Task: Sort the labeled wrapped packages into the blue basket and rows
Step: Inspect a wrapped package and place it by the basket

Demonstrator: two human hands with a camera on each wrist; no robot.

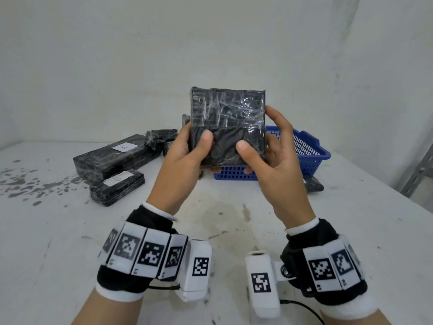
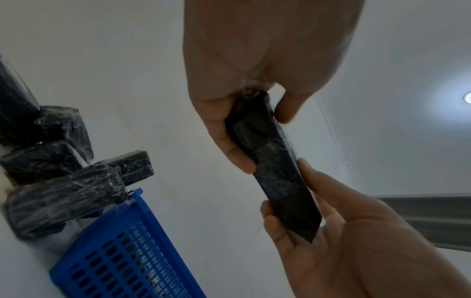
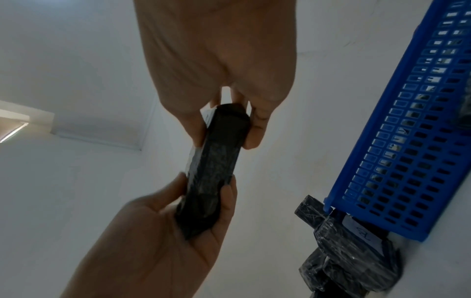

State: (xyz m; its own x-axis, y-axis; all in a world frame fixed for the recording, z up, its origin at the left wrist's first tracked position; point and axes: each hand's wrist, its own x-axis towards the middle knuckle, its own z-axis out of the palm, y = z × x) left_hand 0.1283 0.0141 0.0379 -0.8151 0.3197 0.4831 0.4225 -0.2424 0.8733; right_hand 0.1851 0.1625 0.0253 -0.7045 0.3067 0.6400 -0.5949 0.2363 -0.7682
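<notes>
- Two hands, left hand point(image 1: 185, 158) and right hand point(image 1: 276, 160), grip a black wrapped package point(image 1: 228, 123) upright, thumbs in front
- Blue basket point(image 1: 311, 151) sits directly behind the package

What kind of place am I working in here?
Probably a bare storeroom or workshop corner: a stained white table against plain white walls, wrapped black packages, a blue basket, and a metal shelving upright.
</notes>
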